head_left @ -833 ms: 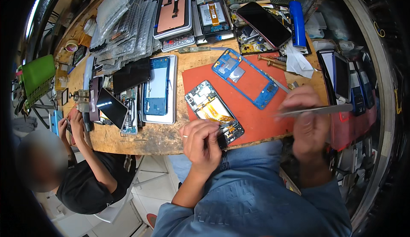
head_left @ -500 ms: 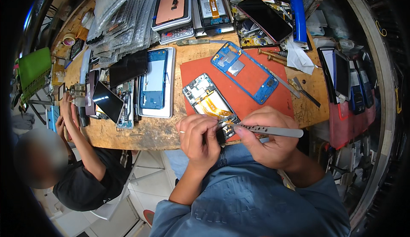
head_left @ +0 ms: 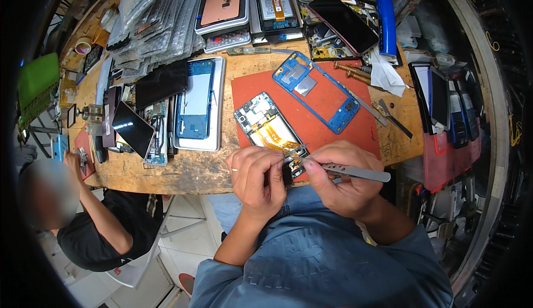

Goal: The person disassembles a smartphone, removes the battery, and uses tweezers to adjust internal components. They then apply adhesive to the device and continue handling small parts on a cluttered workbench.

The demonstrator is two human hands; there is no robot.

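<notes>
An opened phone (head_left: 259,118), with its circuit board and an orange ribbon cable (head_left: 276,136) exposed, lies slanted on the red mat (head_left: 250,86). Its lower end is between my two hands. My left hand (head_left: 254,177) is closed at that end, with thumb and fingers pinching its edge; the fingertips are partly hidden. My right hand (head_left: 345,177) grips grey metal tweezers (head_left: 361,172), whose tips reach the small parts at the phone's lower end. Beyond lies a blue phone mid-frame (head_left: 337,110), apart from both hands.
Left of the mat, another blue phone frame (head_left: 194,102) rests on a white tray, beside dark screens (head_left: 133,130). Bubble-wrap sleeves (head_left: 158,25) are stacked behind. A knife-like blade (head_left: 395,120) and screwdrivers (head_left: 352,72) lie right. A co-worker's arm (head_left: 102,213) reaches the bench at left.
My hands stay at the phone's lower end, with the tweezers shifted only slightly. The co-worker's hand has drawn down from the glass jar. The whole view has shifted a little.
</notes>
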